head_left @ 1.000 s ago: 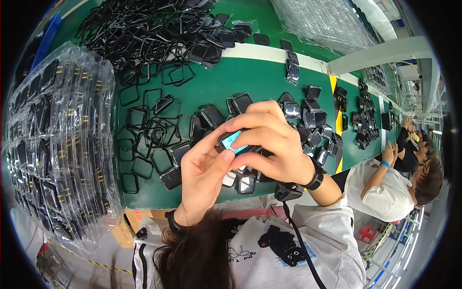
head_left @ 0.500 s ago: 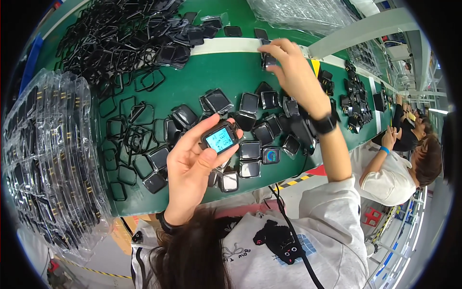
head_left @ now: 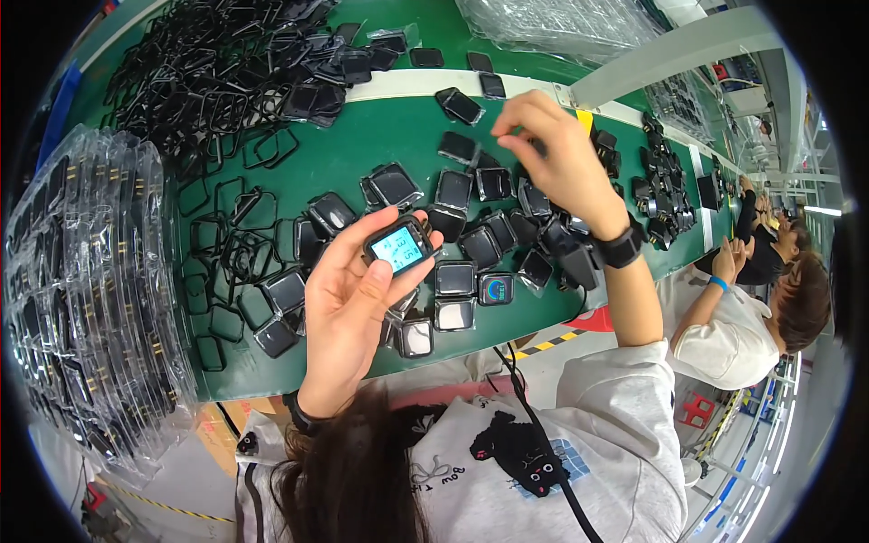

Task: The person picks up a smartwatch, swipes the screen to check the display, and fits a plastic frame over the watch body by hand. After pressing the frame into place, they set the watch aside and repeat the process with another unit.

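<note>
Left hand (head_left: 344, 294) holds lit watch (head_left: 400, 249), screen up. Right hand (head_left: 563, 167) ahead-right of it, fingers curled narrow; can't tell if gripping. Dark watches (head_left: 453, 188) between hands; black frames (head_left: 240, 244) left of left hand, clear trays (head_left: 100, 299) farther left.

Factory line | green bench (head_left: 380, 140) | stacked trays (head_left: 95, 299) | co-workers (head_left: 720, 348) (alongside)

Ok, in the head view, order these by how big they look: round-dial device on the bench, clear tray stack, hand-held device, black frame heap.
1. Clear tray stack
2. Black frame heap
3. Hand-held device and round-dial device, unranked: the first looks larger, but the left hand holds it probably nearer the camera.
</note>
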The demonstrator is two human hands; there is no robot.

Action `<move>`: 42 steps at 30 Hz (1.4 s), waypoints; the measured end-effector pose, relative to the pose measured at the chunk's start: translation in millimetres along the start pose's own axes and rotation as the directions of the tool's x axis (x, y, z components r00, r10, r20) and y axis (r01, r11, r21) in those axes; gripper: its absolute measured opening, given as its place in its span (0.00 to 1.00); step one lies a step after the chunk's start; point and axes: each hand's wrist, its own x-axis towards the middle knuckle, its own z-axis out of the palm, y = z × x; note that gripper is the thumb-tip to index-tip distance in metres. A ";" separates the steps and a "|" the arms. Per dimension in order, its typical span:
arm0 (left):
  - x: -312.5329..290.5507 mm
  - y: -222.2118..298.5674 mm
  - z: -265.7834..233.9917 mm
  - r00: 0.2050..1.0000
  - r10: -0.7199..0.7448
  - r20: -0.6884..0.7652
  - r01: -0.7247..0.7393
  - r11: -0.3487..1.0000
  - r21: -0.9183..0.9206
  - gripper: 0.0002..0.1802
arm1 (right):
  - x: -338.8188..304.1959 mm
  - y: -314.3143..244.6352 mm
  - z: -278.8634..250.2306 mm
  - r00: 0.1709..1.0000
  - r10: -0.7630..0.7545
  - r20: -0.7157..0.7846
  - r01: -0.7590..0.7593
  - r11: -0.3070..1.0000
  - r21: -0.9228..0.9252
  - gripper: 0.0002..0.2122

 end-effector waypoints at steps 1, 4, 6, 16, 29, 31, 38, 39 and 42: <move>0.4 -0.6 0.9 1.000 0.000 0.002 0.000 1.000 0.000 0.21 | 0.5 0.5 4.8 0.997 -0.075 0.004 0.075 0.994 -0.077 0.08; -2.1 0.9 1.2 1.000 0.006 -0.001 -0.006 1.000 0.023 0.21 | 3.3 -0.3 16.3 0.975 -0.222 0.033 0.223 0.948 -0.227 0.08; -3.3 0.8 0.3 1.000 0.011 -0.007 -0.011 0.999 0.034 0.21 | 5.4 -2.4 21.8 0.978 -0.193 0.082 0.207 0.951 -0.231 0.09; -8.3 3.3 -0.8 0.996 0.048 -0.077 -0.048 0.999 0.003 0.21 | 29.8 3.9 50.2 0.979 -0.126 0.158 0.155 0.970 -0.189 0.14; -4.0 -2.7 7.2 0.997 0.037 -0.065 -0.034 0.998 0.050 0.21 | -37.6 -87.7 16.4 0.752 -0.627 -0.201 0.625 0.776 -0.084 0.10; -3.6 -4.6 8.1 0.998 0.053 -0.043 -0.051 0.998 0.043 0.21 | -46.9 -89.4 15.4 0.726 -0.671 -0.152 0.656 0.741 -0.140 0.10; -5.9 -5.2 14.9 0.995 0.096 0.009 -0.096 0.993 0.073 0.21 | -68.8 -83.3 17.1 0.634 -0.736 -0.237 0.712 0.675 -0.192 0.11; -6.0 -5.6 15.4 0.996 0.094 0.010 -0.094 0.993 0.069 0.21 | -68.9 -81.9 18.4 0.635 -0.735 -0.239 0.711 0.677 -0.191 0.11; -5.1 -5.8 16.1 0.996 0.086 0.011 -0.086 0.994 0.061 0.21 | -65.9 -77.3 22.9 0.594 -0.734 -0.329 0.726 0.665 -0.173 0.10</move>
